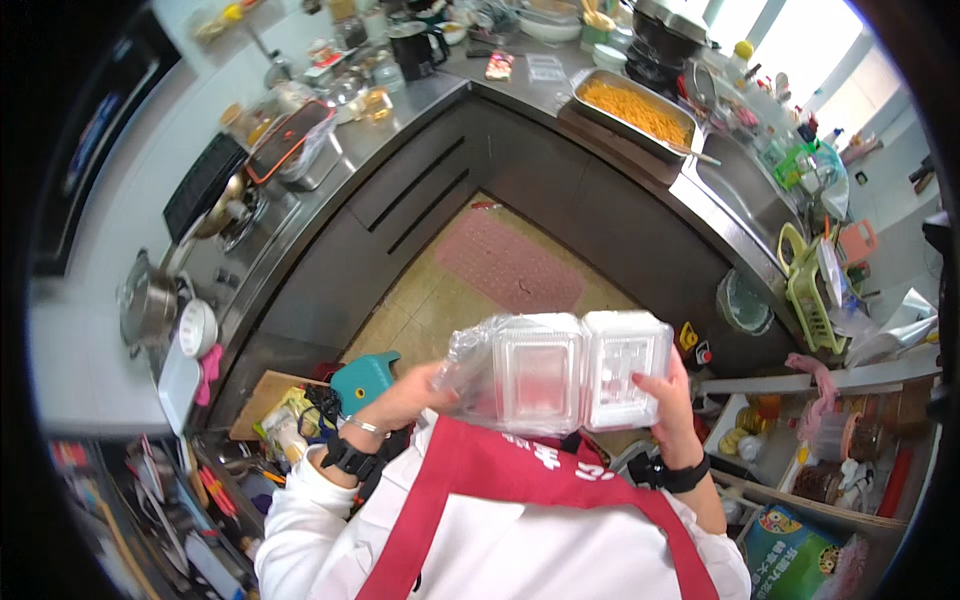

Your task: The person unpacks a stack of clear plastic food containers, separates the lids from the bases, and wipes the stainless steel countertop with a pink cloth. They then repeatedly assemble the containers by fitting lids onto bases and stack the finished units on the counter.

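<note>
Head cam shows the clear plastic containers (540, 375) held up right in front of the red apron (495, 462), so yeah, mid-air. As a pair, their long axis runs left to right across the body, but each box's own longer side points away from the wearer. Left hand (418, 388) is clamped on the crumpled plastic bag (470, 362) at one end; right hand (674, 398) grips the other end, thumb on top. Hands are well apart, boxes between.

Glaring window (818, 42), fisheye curvature, dark corners
</note>
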A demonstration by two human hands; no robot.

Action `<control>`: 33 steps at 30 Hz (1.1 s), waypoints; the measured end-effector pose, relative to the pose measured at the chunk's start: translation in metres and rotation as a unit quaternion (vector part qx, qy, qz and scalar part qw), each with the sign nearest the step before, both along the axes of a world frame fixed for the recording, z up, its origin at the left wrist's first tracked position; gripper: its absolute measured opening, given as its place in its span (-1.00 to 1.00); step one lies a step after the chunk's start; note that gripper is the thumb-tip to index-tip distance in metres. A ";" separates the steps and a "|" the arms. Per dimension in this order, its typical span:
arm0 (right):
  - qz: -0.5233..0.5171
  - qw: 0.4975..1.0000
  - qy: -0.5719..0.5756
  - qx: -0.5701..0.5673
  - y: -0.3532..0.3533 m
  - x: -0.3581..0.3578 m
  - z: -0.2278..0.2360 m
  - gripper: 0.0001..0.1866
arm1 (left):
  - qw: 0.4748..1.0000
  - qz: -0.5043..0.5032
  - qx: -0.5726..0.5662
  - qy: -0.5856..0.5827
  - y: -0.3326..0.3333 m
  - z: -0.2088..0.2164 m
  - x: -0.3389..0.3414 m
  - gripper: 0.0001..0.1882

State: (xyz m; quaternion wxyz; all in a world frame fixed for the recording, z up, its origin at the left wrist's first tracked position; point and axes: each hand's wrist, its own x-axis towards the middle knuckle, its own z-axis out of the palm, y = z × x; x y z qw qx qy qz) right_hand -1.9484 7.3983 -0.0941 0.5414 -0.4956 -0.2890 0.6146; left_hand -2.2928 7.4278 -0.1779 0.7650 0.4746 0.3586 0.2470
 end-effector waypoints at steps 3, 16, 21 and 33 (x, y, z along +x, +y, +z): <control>-0.036 0.999 0.015 0.023 0.043 0.016 0.001 -0.33 | 0.980 -0.180 -0.070 0.056 0.063 -0.004 0.013 -0.64; -0.078 0.992 0.096 0.034 0.337 0.123 -0.034 -0.41 | 0.966 0.253 0.013 0.053 0.382 0.097 0.004 -0.83; 0.003 0.995 0.099 -0.004 0.435 0.105 -0.023 -0.40 | 0.954 0.301 -0.019 0.003 0.459 0.112 0.001 -0.84; -0.289 0.949 0.124 0.002 0.406 0.138 -0.014 -0.41 | 0.966 -0.139 0.193 0.102 0.645 0.121 0.230 -0.75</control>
